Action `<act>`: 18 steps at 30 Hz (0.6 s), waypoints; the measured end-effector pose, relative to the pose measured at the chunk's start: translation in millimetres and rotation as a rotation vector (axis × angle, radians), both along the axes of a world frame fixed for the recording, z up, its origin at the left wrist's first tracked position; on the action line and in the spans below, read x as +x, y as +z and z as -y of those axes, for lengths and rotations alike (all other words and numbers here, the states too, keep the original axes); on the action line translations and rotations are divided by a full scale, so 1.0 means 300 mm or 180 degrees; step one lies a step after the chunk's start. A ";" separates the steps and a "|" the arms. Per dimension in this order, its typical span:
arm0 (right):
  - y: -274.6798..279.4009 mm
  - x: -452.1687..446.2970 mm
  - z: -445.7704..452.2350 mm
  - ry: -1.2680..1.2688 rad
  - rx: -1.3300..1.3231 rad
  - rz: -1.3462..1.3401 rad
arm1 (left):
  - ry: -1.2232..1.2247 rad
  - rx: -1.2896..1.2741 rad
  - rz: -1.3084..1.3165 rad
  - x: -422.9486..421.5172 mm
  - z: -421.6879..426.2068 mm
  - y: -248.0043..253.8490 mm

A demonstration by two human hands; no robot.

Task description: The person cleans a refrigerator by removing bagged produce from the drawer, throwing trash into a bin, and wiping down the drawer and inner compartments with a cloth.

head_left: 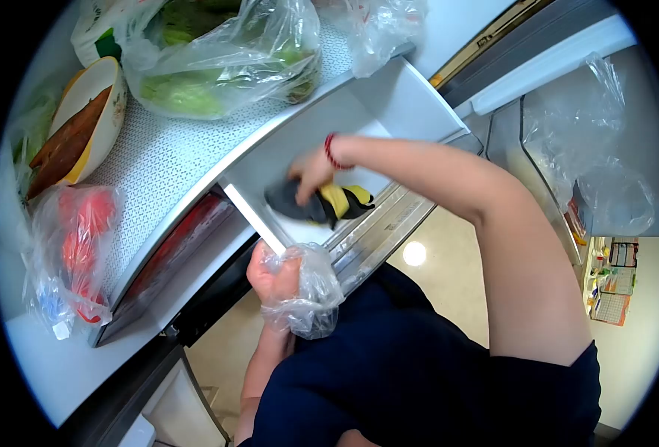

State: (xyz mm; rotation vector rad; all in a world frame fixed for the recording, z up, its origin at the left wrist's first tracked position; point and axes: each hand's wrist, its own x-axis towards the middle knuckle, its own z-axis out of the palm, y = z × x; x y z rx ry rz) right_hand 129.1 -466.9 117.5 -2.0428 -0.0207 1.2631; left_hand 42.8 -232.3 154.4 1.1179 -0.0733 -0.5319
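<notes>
Inside the pulled-out white drawer (359, 97), my right hand (314, 173), with a red bracelet at the wrist, is closed on a dark grey and yellow cloth (335, 201). The cloth lies against the drawer's inner surface and is slightly blurred. My left hand (273, 276) is at the drawer's near left corner, its fingers curled round a crumpled clear plastic bag (311, 294). Part of the bag hangs over the wrist.
Above the drawer, a patterned shelf (173, 149) bears bagged green vegetables (195, 89), a bowl (113, 112) with brown food, and a bag with red items (87, 231). An open door (493, 127) with plastic bags stands at the right.
</notes>
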 end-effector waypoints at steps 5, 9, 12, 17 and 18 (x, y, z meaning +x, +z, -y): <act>0.150 0.037 0.158 0.0421 -0.2578 0.1038 | -0.0044 0.0157 0.0097 0.008 -0.009 -0.001; 0.090 0.013 0.157 0.1727 -0.2660 0.0425 | 0.0019 0.0332 -0.0011 0.006 -0.012 0.003; 0.118 -0.055 0.115 0.2118 -0.2539 0.0480 | 0.0137 0.0276 0.0023 -0.003 0.004 0.002; 0.129 -0.152 0.017 0.2749 -0.2275 -0.0023 | 0.0213 0.0666 0.0167 -0.012 0.004 0.001; 0.102 -0.116 -0.054 0.2921 -0.2076 -0.1293 | 0.0211 0.0706 0.0223 -0.013 0.000 -0.003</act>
